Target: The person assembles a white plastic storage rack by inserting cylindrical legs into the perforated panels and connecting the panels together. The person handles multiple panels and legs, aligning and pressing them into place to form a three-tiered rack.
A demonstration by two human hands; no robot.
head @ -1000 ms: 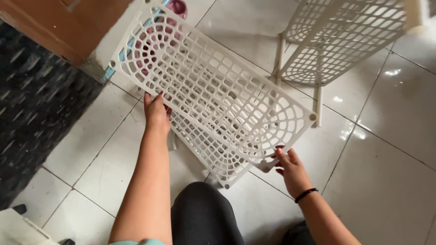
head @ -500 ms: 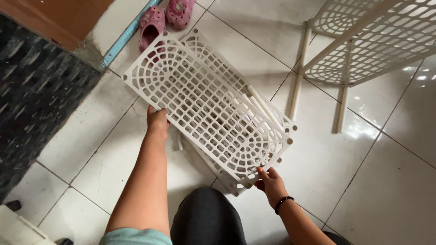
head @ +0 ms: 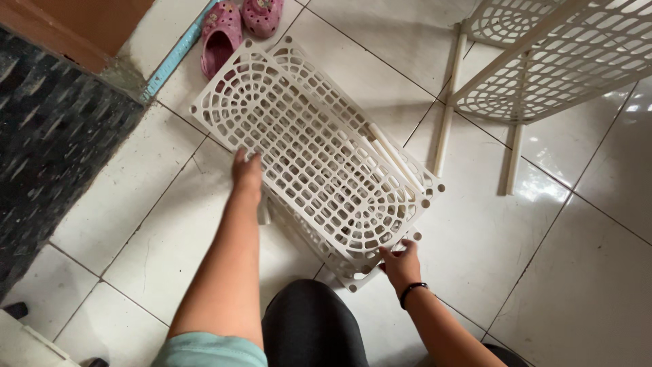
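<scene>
White plastic lattice shelf panels (head: 319,153), stacked, lie on tiled floor (head: 557,272). Left hand (head: 246,170) grips panel's long edge; right hand (head: 401,261) pinches near corner. Pink clogs (head: 238,24) & assembled rack (head: 543,61) beyond.

Two hands hold a white plastic rack (head: 319,153) on the floor (head: 543,272). The left hand (head: 246,171) grips one long side. The right hand (head: 402,263) holds the near corner.
</scene>
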